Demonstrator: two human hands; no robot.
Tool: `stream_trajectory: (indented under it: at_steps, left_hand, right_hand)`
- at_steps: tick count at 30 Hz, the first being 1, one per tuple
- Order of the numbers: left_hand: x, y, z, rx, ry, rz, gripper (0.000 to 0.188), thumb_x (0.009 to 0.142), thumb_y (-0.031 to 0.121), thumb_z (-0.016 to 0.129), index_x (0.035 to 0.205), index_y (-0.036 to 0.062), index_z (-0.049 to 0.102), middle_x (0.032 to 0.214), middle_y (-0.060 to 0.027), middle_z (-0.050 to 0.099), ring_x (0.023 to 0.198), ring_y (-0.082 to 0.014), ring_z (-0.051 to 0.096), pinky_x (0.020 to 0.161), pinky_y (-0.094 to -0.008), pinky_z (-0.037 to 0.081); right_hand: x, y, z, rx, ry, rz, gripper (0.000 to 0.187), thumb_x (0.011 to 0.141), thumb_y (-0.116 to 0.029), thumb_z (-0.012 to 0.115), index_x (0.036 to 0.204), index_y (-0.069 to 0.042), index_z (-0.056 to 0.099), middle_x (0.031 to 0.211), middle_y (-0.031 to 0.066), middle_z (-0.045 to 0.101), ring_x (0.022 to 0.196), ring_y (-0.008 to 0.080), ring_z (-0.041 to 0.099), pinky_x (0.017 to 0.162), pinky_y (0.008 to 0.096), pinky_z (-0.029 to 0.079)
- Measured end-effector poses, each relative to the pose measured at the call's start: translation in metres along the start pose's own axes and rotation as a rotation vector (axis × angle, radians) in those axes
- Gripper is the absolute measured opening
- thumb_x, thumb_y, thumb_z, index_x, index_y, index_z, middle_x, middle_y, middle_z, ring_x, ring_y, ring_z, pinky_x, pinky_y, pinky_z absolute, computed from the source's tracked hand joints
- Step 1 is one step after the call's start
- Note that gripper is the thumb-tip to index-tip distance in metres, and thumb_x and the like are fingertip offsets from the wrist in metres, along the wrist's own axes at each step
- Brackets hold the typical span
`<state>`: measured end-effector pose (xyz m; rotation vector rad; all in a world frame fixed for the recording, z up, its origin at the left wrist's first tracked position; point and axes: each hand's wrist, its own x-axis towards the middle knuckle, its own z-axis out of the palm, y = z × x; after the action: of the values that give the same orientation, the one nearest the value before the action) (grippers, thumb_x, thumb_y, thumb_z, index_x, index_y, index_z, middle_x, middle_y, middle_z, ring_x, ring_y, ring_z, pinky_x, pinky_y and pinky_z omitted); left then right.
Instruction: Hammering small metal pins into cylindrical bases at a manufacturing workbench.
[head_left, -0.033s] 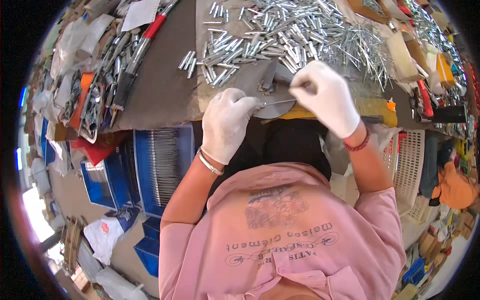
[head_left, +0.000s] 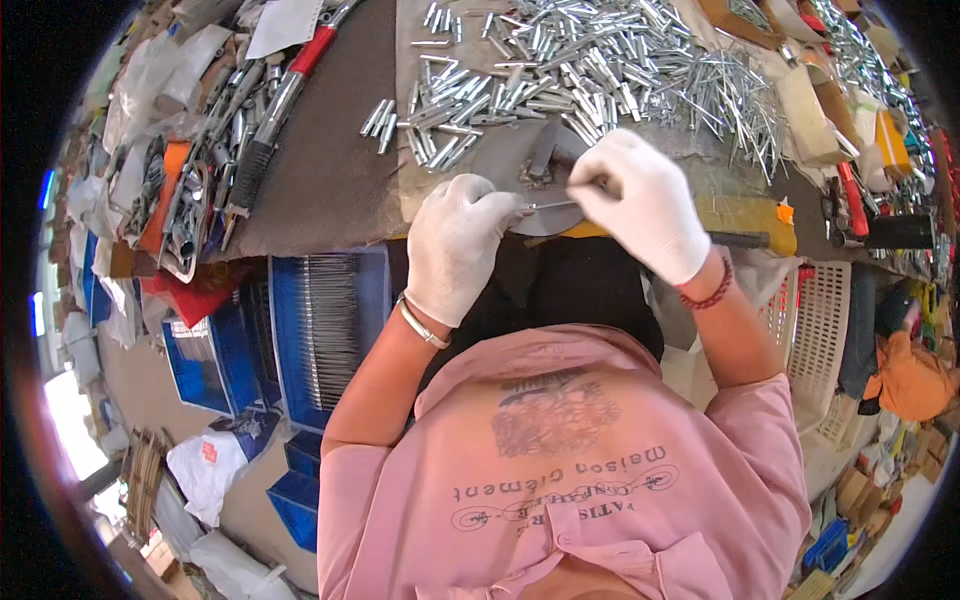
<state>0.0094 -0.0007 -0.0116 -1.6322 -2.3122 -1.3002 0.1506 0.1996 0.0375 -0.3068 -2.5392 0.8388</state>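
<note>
Cluttered workbench [head_left: 320, 180] stretches far ahead, a big heap of silver metal tubes [head_left: 560, 70] on it, a blue tray of rods [head_left: 330, 330] near left. Left hand [head_left: 455, 245] and right hand [head_left: 640, 205], both gloved, pinch a thin metal pin [head_left: 548, 206] between them over a grey disc [head_left: 520, 165]. Gloves may slip; the pin could drop into the heap.

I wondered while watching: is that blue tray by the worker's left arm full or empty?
Full, or nearly: the blue tray holds thin metal rods lying side by side, covering most of its floor. How deep the layer goes cannot be told.
</note>
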Motion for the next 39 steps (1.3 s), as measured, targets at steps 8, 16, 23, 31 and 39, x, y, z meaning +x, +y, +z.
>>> stream_trajectory:
  at_steps: [8,16,23,31,39]
  left_hand:
    - [0.008,-0.003,-0.003,0.021,0.063,0.039,0.02,0.079,0.005,0.078,0.096,0.0135,0.074,0.093,-0.0081,0.063,0.086,-0.0333,0.065,0.074,-0.0439,0.053]
    - [0.006,0.001,-0.012,0.193,-0.032,0.093,0.009,0.083,0.008,0.067,0.091,0.0109,0.069,0.093,-0.0113,0.064,0.089,-0.0345,0.067,0.077,-0.046,0.055]
    - [-0.004,0.016,-0.011,0.135,0.029,0.063,0.013,0.084,0.007,0.073,0.096,0.0123,0.073,0.093,-0.0097,0.065,0.09,-0.0343,0.067,0.076,-0.0459,0.056]
    - [0.012,-0.001,-0.016,0.034,-0.002,0.109,0.015,0.081,0.001,0.074,0.093,0.0087,0.077,0.083,-0.0139,0.065,0.079,-0.0368,0.066,0.07,-0.0455,0.054]
    - [0.005,-0.009,-0.005,-0.018,0.019,0.057,0.02,0.079,0.002,0.078,0.096,0.0105,0.073,0.093,-0.009,0.065,0.089,-0.0333,0.067,0.078,-0.0441,0.053]
  right_hand:
    - [0.012,-0.014,0.032,0.031,-0.051,-0.076,0.011,0.084,-0.004,0.079,0.091,-0.008,0.071,0.091,0.0079,0.067,0.079,0.0282,0.07,0.071,0.0368,0.056]
    - [0.008,-0.021,0.033,-0.068,-0.094,-0.175,0.008,0.086,-0.01,0.073,0.088,-0.014,0.067,0.087,0.0081,0.063,0.082,0.0314,0.07,0.071,0.0433,0.057]
    - [-0.011,-0.029,0.003,-0.263,-0.052,-0.217,0.016,0.086,-0.018,0.079,0.101,-0.016,0.072,0.09,0.0036,0.062,0.087,0.0266,0.066,0.073,0.0412,0.056]
    - [-0.009,0.008,-0.013,-0.217,-0.015,0.009,0.034,0.088,-0.005,0.074,0.122,-0.007,0.073,0.106,0.0171,0.07,0.101,0.0385,0.069,0.09,0.0457,0.056]
    - [-0.037,-0.018,-0.013,-0.186,0.031,-0.124,0.051,0.09,0.0,0.073,0.137,-0.021,0.073,0.096,0.0078,0.069,0.077,0.0294,0.071,0.068,0.0371,0.058]
